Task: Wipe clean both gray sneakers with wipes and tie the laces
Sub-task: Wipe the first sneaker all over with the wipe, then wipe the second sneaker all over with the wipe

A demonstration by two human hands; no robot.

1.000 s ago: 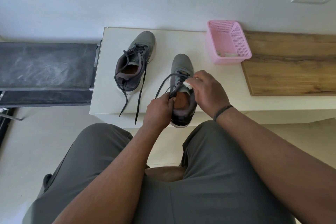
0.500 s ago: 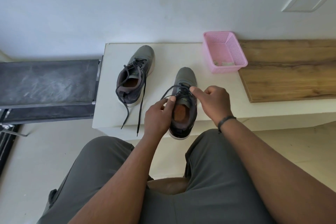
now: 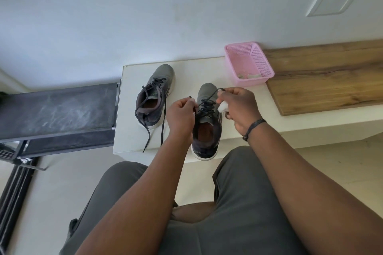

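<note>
Near sneaker: I see the gray sneaker [image 3: 207,128] in the centre of the frame, heel toward me at the front edge of the white bench [image 3: 186,72], directly between my two hands.
Its laces: the dark laces [image 3: 204,107] are drawn up off the eyelets, one end going to each hand.
Left hand: my left hand [image 3: 181,118] sits just left of the sneaker's tongue, fingers curled, pinching one lace end near its tip.
Right hand: my right hand [image 3: 240,107] is just right of the toe area, thumb and forefinger pinching the other lace end, which arcs over the toe; the lower fingers are curled around a crumpled white wipe [image 3: 222,106].
Far sneaker: the second sneaker [image 3: 155,97] stands left of centre on the same bench, apart from both hands, its laces loose and trailing toward the front edge.
Basket: a pink basket [image 3: 267,68] sits right of centre at the back of the bench, with something pale in its bottom that I cannot make out.
</note>
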